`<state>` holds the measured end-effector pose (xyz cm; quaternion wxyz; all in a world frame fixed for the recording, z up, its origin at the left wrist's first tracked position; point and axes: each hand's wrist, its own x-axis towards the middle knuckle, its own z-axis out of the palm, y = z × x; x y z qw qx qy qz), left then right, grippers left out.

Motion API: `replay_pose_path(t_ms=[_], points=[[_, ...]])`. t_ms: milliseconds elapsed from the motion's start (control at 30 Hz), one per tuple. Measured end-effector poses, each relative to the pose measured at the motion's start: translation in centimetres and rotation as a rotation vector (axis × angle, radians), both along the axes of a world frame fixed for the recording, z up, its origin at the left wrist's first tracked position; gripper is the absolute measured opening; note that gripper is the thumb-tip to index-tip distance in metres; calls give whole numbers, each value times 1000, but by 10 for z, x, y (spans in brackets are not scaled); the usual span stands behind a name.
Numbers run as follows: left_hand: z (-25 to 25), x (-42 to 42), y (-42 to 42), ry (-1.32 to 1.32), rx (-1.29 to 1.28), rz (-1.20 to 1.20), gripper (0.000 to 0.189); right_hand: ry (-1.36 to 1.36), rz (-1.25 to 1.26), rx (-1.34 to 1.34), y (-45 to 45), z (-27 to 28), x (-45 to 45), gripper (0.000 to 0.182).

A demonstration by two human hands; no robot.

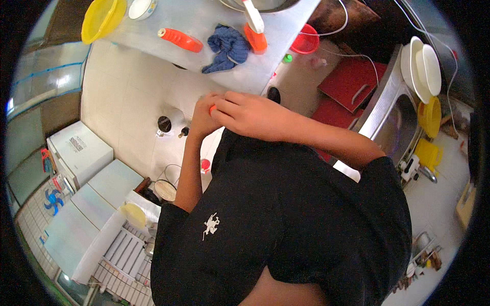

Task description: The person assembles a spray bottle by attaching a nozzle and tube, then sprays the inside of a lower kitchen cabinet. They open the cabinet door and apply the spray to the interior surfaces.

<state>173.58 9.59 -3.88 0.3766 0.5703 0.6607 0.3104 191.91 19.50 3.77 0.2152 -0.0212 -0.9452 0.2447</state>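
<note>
My left hand (pixel 204 116) and my right hand (pixel 239 114) meet in front of my waist, fingers curled together. Between them shows a bit of a small orange object (pixel 213 109); most of it is hidden, so I cannot tell what it is. Just beyond my hands is the corner of a metal-topped table (pixel 245 74). On it lie a crumpled blue cloth (pixel 228 48) and an orange bottle (pixel 182 40) with a pale neck. A second orange container (pixel 255 39) is beside the cloth, partly behind a white-and-red handle (pixel 253 17).
A yellow basin (pixel 101 21), a bowl (pixel 141 8) and a metal pan (pixel 264 4) stand along the table's far side. To my right are a sink (pixel 398 126), white basins (pixel 417 69) and red cabinet doors (pixel 352 82). A white box (pixel 82 149) sits at left.
</note>
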Motion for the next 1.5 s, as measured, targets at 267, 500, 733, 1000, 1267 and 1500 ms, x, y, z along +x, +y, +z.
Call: replay_pose_path(t_ms=[267, 500, 733, 1000, 1267, 1500], points=[[10, -57, 27, -233, -148, 15, 35, 69, 197, 10, 53, 19, -58, 30], [-7, -130, 59, -301, 49, -78, 39, -276, -289, -115, 34, 15, -139, 32], [-6, -223, 85, -263, -38, -402, 41, -175, 2, -13, 55, 34, -196, 38], [7, -265, 100, -249, -58, -514, 40, -216, -168, -45, 53, 46, -234, 40], [11, -268, 118, -204, -8, -469, 41, -317, -470, -182, 42, 48, -253, 36], [20, -272, 129, -246, -111, -619, 39, -238, -224, -20, 58, 70, -238, 35]])
